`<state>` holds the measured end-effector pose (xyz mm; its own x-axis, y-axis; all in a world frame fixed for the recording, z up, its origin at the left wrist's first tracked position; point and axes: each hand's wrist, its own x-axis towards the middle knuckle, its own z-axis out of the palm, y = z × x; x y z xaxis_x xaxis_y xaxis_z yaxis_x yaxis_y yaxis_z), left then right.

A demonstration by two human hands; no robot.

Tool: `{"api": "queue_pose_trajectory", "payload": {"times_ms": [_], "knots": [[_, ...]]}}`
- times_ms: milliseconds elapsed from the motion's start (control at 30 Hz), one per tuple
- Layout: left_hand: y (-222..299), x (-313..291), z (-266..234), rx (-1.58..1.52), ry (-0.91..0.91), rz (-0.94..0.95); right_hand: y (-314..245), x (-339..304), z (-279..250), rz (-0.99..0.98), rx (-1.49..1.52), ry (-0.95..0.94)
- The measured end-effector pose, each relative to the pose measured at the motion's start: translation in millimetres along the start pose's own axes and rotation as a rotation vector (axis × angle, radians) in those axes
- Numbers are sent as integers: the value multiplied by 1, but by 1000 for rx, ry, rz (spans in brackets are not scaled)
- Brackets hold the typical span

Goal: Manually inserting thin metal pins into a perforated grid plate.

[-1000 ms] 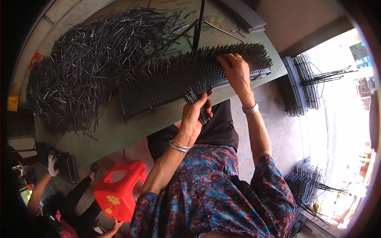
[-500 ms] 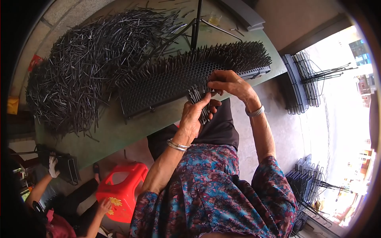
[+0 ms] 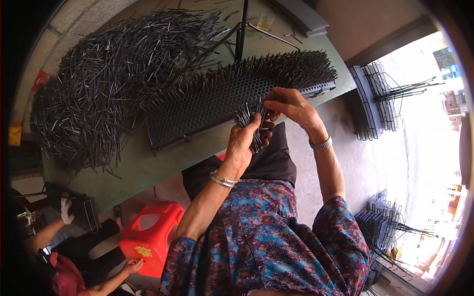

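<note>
A bundle of thin black sticks is gripped in my left hand, thumb across it, just off the near edge of a black perforated panel. The panel's surface is full of small holes. Along its far side, many dark sticks stand upright in the holes. My right hand is closed in a pinch at the upper end of the bundle, over the panel's near right part; its fingertips partly hide what they hold, which looks like one of the sticks.
A large heap of loose black sticks covers the left of the greenish table. A thin black stand rises behind the panel. At lower left are a red plastic stool and another person's gloved hand. Wire racks stand at right.
My right hand has shifted slightly right at the top of the bundle. My left hand still grips the sticks. The other person's bare hand has moved lower beside the stool.
</note>
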<state>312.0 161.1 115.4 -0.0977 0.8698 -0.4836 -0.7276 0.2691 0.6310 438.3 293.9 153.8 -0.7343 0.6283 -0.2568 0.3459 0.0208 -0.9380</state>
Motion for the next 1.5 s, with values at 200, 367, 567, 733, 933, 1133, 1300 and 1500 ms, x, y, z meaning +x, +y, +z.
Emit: {"api": "queue_pose_trajectory", "payload": {"times_ms": [200,367,567,733,933,1133,1300,1500], "knots": [[0,2,2,34,31,13,4,1,0,-14,27,37],[1,3,0,48,-16,48,1,1,3,1,98,66],[3,1,0,50,25,22,0,-1,2,23,115,47],[5,-2,-3,78,-8,-19,-1,-3,3,20,132,58],[5,-3,-4,68,-51,-36,-2,-2,1,-9,135,19],[3,1,-6,-13,-33,-42,-7,-2,2,7,105,46],[0,6,-10,-39,-23,-34,-12,-4,2,9,77,71],[6,1,-3,-31,1,12,-20,-8,0,-20,65,109]]}}
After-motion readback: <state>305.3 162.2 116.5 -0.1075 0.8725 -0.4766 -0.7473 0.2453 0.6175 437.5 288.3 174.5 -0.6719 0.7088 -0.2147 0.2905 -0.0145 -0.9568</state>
